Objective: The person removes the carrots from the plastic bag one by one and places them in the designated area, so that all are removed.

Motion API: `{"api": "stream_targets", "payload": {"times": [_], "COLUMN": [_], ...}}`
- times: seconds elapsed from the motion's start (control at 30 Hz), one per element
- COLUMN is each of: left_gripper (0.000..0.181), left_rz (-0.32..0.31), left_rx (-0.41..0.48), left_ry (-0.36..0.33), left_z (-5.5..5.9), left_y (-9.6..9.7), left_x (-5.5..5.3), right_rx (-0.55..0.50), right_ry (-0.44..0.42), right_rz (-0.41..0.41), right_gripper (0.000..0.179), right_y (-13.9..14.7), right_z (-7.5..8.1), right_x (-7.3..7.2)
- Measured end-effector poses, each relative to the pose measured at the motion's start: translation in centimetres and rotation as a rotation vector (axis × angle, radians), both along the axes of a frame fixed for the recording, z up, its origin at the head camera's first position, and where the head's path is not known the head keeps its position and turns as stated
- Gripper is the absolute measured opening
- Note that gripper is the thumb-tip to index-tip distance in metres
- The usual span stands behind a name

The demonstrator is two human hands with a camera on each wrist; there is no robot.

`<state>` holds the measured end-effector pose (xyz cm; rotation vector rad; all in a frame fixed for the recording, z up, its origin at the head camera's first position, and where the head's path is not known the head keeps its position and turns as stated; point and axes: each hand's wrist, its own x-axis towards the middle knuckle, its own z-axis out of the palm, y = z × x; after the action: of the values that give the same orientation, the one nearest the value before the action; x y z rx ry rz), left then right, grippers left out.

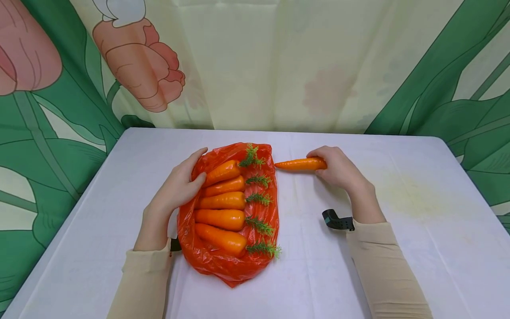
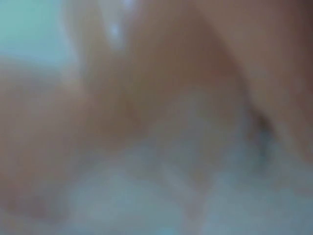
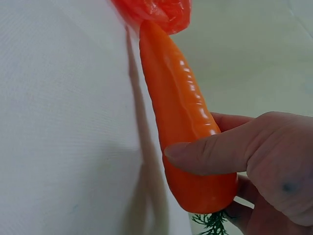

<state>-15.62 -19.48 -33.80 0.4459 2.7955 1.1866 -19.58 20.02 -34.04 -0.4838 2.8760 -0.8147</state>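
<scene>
A red plastic bag (image 1: 233,277) lies spread on the table with its mouth wide, several orange carrots (image 1: 221,217) side by side in it. Their green tops (image 1: 259,199) point right. At the bag's upper left edge my left hand (image 1: 181,184) holds the plastic between thumb and fingers, the thumb beside the topmost carrot. My right hand (image 1: 334,166) grips another carrot (image 3: 178,112) by its thick end, with the tip pointing left, right at the bag's edge. Its green top (image 3: 210,223) shows below the hand in the right wrist view. The left wrist view is blurred.
A white cloth covers the table (image 1: 430,248). Behind it hangs a curtain (image 1: 275,66) printed with flowers and leaves. A black strap (image 1: 338,220) sits at the right wrist, with beige sleeves (image 1: 384,266) on both arms.
</scene>
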Motion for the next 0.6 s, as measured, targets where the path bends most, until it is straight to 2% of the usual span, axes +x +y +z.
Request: {"api": "stream_targets", "payload": {"times": [0.4, 0.6], "left_gripper": [0.063, 0.063], "left_rz": [0.001, 0.003], "left_rx": [-0.011, -0.009], "left_ry": [0.003, -0.009], "left_z": [0.04, 0.05], "left_y": [0.06, -0.01], "left_x": [-0.06, 0.0], "right_rx": [0.027, 0.041], "right_ry": [-0.019, -0.015], "right_rz": [-0.013, -0.014], "right_gripper": [0.04, 0.043], "right_y": [0.1, 0.18], "right_z": [-0.97, -0.97], "right_x": [-0.47, -0.42]}}
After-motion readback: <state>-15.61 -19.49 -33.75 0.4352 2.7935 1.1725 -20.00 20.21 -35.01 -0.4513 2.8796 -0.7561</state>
